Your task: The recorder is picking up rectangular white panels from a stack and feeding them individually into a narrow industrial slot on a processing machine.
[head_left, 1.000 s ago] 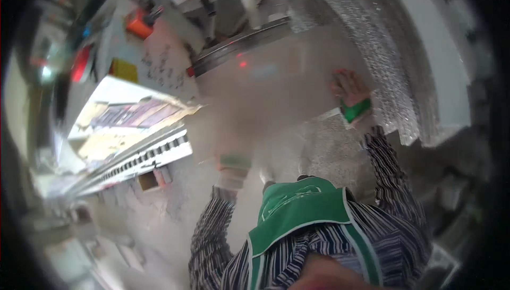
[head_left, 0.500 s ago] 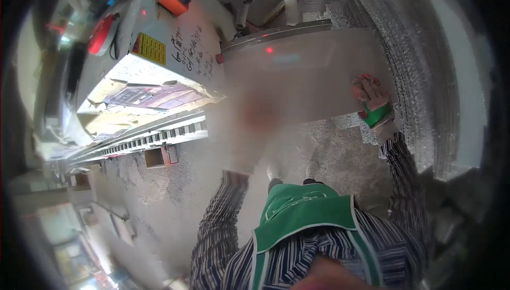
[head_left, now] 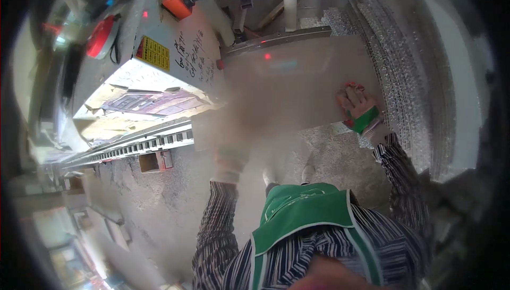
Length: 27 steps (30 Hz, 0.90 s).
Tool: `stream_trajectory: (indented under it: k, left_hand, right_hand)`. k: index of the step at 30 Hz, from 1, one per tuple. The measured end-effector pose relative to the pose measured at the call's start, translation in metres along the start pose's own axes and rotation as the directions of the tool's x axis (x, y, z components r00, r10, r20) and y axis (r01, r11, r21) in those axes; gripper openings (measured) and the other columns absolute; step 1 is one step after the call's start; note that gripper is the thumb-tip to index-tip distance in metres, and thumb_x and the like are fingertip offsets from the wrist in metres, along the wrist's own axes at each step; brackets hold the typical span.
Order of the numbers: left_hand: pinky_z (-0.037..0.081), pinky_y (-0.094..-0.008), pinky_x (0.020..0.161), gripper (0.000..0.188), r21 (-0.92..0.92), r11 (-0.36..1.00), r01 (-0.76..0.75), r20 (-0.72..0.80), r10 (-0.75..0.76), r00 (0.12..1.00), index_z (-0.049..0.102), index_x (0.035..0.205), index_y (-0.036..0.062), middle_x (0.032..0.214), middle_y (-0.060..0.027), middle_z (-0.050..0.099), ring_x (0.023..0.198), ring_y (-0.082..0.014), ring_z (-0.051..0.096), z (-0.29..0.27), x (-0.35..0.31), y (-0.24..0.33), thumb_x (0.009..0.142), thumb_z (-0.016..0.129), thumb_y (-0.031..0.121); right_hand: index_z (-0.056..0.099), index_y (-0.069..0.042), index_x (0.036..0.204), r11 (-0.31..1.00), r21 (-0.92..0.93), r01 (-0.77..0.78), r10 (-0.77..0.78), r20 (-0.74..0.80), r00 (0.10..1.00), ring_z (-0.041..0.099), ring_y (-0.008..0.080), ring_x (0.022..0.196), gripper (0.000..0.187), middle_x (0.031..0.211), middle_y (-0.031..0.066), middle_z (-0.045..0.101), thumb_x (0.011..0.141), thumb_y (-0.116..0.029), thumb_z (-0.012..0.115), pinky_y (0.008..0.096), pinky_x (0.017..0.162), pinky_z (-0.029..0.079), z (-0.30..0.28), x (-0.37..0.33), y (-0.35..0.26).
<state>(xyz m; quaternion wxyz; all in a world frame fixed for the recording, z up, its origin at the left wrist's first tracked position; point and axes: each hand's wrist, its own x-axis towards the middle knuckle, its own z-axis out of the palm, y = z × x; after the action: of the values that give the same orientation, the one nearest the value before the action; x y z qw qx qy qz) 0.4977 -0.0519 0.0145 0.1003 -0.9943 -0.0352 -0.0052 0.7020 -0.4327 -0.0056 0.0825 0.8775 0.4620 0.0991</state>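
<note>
A wide, flat grey sheet (head_left: 303,93) lies in front of me. My right hand (head_left: 357,104), in a pale work glove with red edging and a green cuff, rests palm down on its near right part, fingers stretched out over the surface. My left hand (head_left: 234,152) is a blurred, hazy patch by the sheet's near left part. Its fingers cannot be made out, nor whether it grips the sheet.
At left stands a white machine housing (head_left: 196,51) with a yellow label and an orange device (head_left: 177,2). A dark metal bar (head_left: 276,40) runs along the sheet's far edge. Stacked strips (head_left: 409,88) line the right. A small open box (head_left: 154,161) sits at lower left.
The sheet and my right hand on it have shifted left and slightly nearer. My left forearm has moved a little left.
</note>
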Motion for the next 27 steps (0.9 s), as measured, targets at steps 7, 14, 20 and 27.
stream_trajectory:
  k: [7,14,20,27]
  left_hand:
    - [0.037,-0.0505,0.117,0.072,0.109,0.994,0.016,0.066,-0.023,0.998,0.041,0.156,0.0095,0.163,-0.0161,0.035,0.146,-0.0378,0.04,0.015,-0.021,-0.04,0.089,0.064,0.026]
    - [0.036,-0.0511,0.118,0.072,0.062,0.995,0.082,0.059,-0.086,0.995,0.037,0.159,0.0091,0.16,-0.0165,0.038,0.146,-0.037,0.039,0.029,-0.036,-0.076,0.093,0.058,0.026]
    - [0.042,-0.048,0.115,0.055,-0.049,0.986,0.158,0.016,-0.157,0.987,0.045,0.153,0.0063,0.158,-0.0162,0.043,0.14,-0.0414,0.047,0.021,-0.044,-0.103,0.104,0.05,0.03]
    - [0.032,-0.0494,0.12,0.059,0.017,0.992,0.122,-0.048,-0.121,0.991,0.047,0.151,0.0099,0.162,-0.0171,0.037,0.149,-0.0385,0.037,0.044,-0.069,-0.136,0.094,0.058,0.019]
  right_hand:
    - [0.049,-0.011,0.147,1.0,0.019,0.018,-0.018,-0.004,1.0,0.055,0.0375,0.131,0.059,0.145,0.0201,0.053,0.093,-0.032,0.057,0.0524,0.111,0.045,-0.015,0.027,-0.041]
    - [0.05,-0.011,0.144,0.999,0.047,0.003,-0.004,0.018,1.0,0.055,0.0349,0.132,0.056,0.144,0.0183,0.054,0.091,-0.028,0.058,0.0491,0.112,0.044,-0.034,0.05,-0.075]
    - [0.05,-0.011,0.142,0.998,0.066,-0.008,0.014,-0.082,0.997,0.057,0.0326,0.125,0.062,0.135,0.0169,0.056,0.086,-0.032,0.066,0.044,0.107,0.047,-0.032,0.065,-0.1]
    - [0.049,-0.006,0.139,0.998,0.056,0.037,-0.037,0.0,0.999,0.057,0.0319,0.124,0.079,0.131,0.0148,0.057,0.074,-0.042,0.076,0.0425,0.104,0.048,-0.069,0.086,-0.132]
